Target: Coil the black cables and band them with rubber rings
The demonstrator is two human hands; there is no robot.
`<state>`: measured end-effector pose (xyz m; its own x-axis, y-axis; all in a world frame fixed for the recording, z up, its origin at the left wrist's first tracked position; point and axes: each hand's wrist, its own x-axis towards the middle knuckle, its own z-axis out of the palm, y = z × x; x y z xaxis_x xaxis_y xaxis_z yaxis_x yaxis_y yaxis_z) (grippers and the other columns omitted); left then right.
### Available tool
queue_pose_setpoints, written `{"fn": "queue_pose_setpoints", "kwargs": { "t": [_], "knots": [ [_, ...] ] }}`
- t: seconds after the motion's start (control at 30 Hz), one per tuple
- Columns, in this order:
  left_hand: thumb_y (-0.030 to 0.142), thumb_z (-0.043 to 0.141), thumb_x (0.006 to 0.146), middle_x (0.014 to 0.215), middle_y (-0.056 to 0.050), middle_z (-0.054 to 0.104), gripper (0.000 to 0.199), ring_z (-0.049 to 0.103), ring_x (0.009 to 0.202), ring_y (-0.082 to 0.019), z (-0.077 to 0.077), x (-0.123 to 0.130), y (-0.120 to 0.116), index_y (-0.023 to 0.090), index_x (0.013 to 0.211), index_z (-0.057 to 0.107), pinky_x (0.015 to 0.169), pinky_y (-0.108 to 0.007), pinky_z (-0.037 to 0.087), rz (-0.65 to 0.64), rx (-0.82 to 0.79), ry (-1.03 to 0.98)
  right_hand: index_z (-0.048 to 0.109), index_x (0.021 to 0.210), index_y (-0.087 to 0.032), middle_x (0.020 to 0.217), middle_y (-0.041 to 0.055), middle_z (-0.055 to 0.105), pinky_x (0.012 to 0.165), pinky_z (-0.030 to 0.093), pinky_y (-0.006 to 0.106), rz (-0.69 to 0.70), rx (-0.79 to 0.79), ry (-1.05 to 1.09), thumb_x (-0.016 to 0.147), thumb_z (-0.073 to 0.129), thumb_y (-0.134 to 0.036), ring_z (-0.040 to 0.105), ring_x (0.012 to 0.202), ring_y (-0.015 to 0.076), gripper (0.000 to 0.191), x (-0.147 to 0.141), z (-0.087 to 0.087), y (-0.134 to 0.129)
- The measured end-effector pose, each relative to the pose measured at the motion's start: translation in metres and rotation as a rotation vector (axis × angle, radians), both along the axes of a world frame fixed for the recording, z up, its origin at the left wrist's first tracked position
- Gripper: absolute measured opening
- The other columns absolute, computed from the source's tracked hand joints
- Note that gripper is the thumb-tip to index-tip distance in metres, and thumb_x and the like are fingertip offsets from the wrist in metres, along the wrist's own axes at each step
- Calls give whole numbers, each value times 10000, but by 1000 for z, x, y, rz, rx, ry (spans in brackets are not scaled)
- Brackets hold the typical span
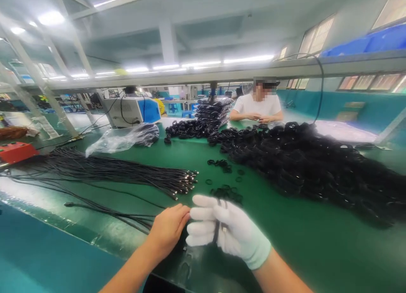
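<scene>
Right hand (233,229), gloved, fingers half-curled, holds a looped cable (217,232) above the bench (285,238); left hand (168,227) is curled beside it, grip hidden; slack fingers could let the loop slip and uncoil.

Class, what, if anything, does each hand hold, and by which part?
The gloved right hand holds a black cable near its metal plug, with the cable across the fingers. Whether the left hand holds anything cannot be told.
</scene>
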<state>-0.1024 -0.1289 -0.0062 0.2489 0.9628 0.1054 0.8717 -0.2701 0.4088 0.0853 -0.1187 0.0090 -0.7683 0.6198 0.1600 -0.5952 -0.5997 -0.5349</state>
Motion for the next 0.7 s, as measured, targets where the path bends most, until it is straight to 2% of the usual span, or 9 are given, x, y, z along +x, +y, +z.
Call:
{"fn": "queue_pose_setpoints", "kwargs": {
  "t": [0.07,0.13,0.23,0.33,0.43,0.5,0.6,0.7],
  "knots": [
    [209,348,920,874,-29,646,276,591,788,-184,-2,4,-14,207,868,619,694,-288,397,51,45,225,558,1130,-169,986,77,637,862,436,513,-93,14,-55,745,716,-348,639,846,224,453,2,3,3],
    [180,339,914,860,-29,649,278,598,757,-193,0,14,-29,213,865,611,681,-307,384,51,49,326,559,1132,-173,1052,98,635,872,433,514,-163,15,-103,757,701,-356,636,889,240,440,3,4,5],
    [171,368,901,772,-6,645,241,591,669,-182,7,31,-45,215,818,590,649,-313,358,-41,88,314,560,1125,-166,1070,113,641,883,437,483,-238,4,-178,777,682,-348,643,884,228,410,1,1,7],
    [187,449,881,707,7,628,190,564,632,-167,17,36,-44,200,729,562,620,-310,325,-156,238,265,564,1118,-127,1044,136,656,841,464,397,-254,17,-292,802,666,-289,649,874,211,369,-1,-8,5],
    [317,551,860,699,14,617,191,539,656,-154,36,24,-28,198,712,573,612,-296,307,-338,373,239,581,1093,-92,960,135,671,770,481,346,-95,91,-296,808,662,-273,642,811,187,348,-2,-15,2],
    [371,598,832,698,23,614,201,531,669,-137,50,12,-15,204,719,603,631,-279,321,-429,353,180,595,1068,-72,910,136,669,780,481,380,64,107,-235,796,671,-317,639,797,197,374,-2,-18,-1],
    [347,654,796,728,30,631,152,550,706,-112,60,-1,1,205,741,655,684,-237,368,-431,177,-29,596,1060,-58,909,153,659,814,460,474,243,60,-208,758,697,-358,648,804,234,437,-4,-21,-6],
    [322,709,741,735,18,640,151,569,711,-109,52,-3,10,174,742,677,649,-194,410,-406,-72,-345,577,1073,-76,882,133,648,784,452,496,334,3,-199,714,729,-373,638,772,233,490,-9,-23,-12]
  ]
}}
